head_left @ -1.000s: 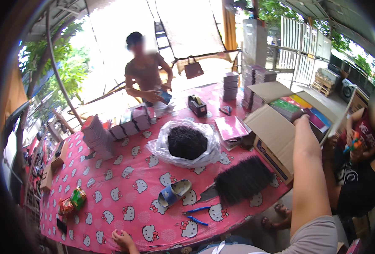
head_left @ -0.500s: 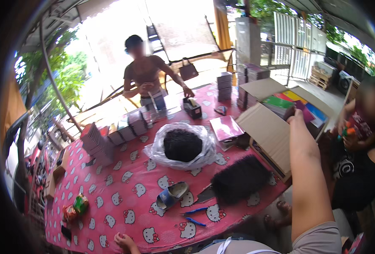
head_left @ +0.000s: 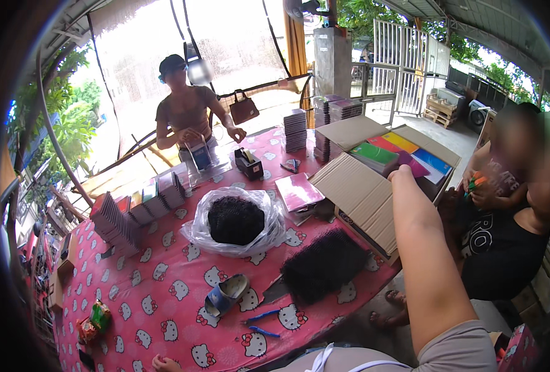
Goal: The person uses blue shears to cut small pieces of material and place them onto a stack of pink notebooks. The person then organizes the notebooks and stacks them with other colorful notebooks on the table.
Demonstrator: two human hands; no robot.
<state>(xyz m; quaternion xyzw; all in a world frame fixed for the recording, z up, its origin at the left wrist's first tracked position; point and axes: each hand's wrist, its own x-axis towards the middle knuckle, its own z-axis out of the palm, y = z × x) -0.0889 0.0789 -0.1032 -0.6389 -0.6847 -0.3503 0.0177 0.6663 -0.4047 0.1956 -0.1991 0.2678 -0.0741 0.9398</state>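
My right hand (head_left: 401,175) reaches over the near edge of an open cardboard box (head_left: 357,197) at the right of the table. Its fingers are mostly hidden inside, against a tilted purple notebook (head_left: 418,167). Around it in the box lie a green notebook (head_left: 373,152), a yellow notebook (head_left: 401,142) and a blue notebook (head_left: 432,162). At the bottom edge, my left hand (head_left: 164,364) shows only partly, fingers loosely apart over the pink tablecloth (head_left: 182,325), holding nothing.
Across the table, a person stands by a tape dispenser (head_left: 248,163). Notebook stacks (head_left: 295,131) line the far side. Nearer lie a plastic bag with black material (head_left: 236,221), a black mesh piece (head_left: 323,266), a blue slipper (head_left: 226,294) and blue-handled pliers (head_left: 264,323). People sit right of the box.
The whole scene has shifted left in view. My left hand has sunk toward the lower edge. The person across has lifted a hand off the tape dispenser. My right hand stays at the box.
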